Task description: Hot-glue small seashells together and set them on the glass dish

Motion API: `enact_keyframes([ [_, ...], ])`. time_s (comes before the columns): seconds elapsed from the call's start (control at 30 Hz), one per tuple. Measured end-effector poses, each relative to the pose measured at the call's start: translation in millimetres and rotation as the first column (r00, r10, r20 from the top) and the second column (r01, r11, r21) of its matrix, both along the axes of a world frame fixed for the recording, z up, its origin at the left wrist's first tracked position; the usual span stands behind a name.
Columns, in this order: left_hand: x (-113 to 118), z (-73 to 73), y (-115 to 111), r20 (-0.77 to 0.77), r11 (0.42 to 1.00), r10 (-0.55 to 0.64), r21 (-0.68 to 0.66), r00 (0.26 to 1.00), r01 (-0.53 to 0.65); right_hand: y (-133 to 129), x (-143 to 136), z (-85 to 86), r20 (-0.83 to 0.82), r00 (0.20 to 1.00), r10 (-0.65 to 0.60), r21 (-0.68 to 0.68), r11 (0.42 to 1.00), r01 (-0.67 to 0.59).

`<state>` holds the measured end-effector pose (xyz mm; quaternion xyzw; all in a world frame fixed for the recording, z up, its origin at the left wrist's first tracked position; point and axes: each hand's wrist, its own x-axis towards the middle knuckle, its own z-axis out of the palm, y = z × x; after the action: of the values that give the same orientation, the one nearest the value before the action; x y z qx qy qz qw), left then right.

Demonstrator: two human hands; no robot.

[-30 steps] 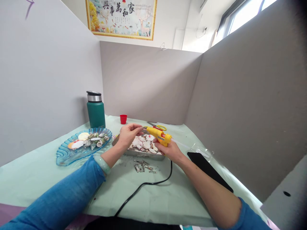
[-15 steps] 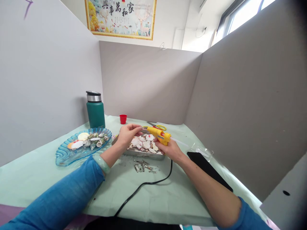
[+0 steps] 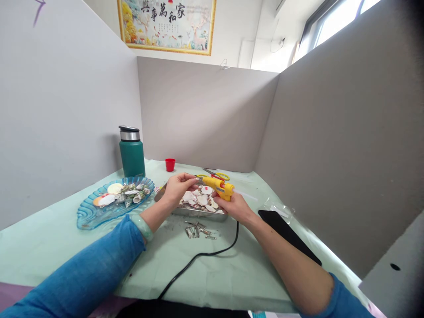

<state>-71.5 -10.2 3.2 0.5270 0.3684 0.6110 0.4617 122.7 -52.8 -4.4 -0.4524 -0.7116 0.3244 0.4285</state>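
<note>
In my right hand (image 3: 235,206) is a yellow hot glue gun (image 3: 218,186), gripped by its handle, with a clear glue stick (image 3: 245,194) sticking out of its back. Its nozzle points left, close to the fingertips of my left hand (image 3: 179,187). Those fingers are pinched together over the metal tray (image 3: 202,214); whatever small thing sits between them is too hidden to name. Many pale, flat shells (image 3: 200,199) fill the tray below both hands. Several metal clip-like pieces (image 3: 198,229) lie in a loose pile in front of the tray.
At left, a blue shell-shaped dish (image 3: 94,212) holds more shells, beside a green bottle (image 3: 132,154). A red cup (image 3: 170,165) and scissors (image 3: 220,175) lie behind the tray. The black cord (image 3: 198,255) crosses the table; a black flat object (image 3: 288,234) lies right.
My left hand has shifted slightly right, and the glue gun has moved slightly left. The nozzle and left fingertips remain close together.
</note>
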Motion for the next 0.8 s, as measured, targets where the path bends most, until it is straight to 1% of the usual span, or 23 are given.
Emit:
enact_keyframes([
  [0.1,0.5,-0.1,-0.6,-0.008,1.000,-0.001,0.014,1.000,0.001,1.4,0.4,-1.5,0.032,0.999,-0.004,0.024,1.000,0.004],
  [0.23,1.5,0.2,-1.6,-0.002,1.000,0.009,0.027,1.000,-0.009,2.6,1.1,-2.8,0.030,0.999,0.013,0.011,1.000,-0.014],
  [0.43,1.6,1.4,-1.5,0.010,1.000,0.023,0.014,1.000,-0.023,0.5,0.9,-2.0,0.025,0.999,0.024,-0.004,1.000,-0.024],
  [0.63,1.2,0.6,-1.1,-0.003,1.000,0.016,0.026,1.000,-0.016,-2.4,-0.8,1.6,0.031,0.999,-0.005,-0.005,1.000,0.005],
  [0.8,2.5,-0.9,-1.7,0.001,0.999,0.003,0.034,1.000,-0.003,-2.4,-1.0,1.3,0.024,1.000,-0.002,-0.016,1.000,0.003],
])
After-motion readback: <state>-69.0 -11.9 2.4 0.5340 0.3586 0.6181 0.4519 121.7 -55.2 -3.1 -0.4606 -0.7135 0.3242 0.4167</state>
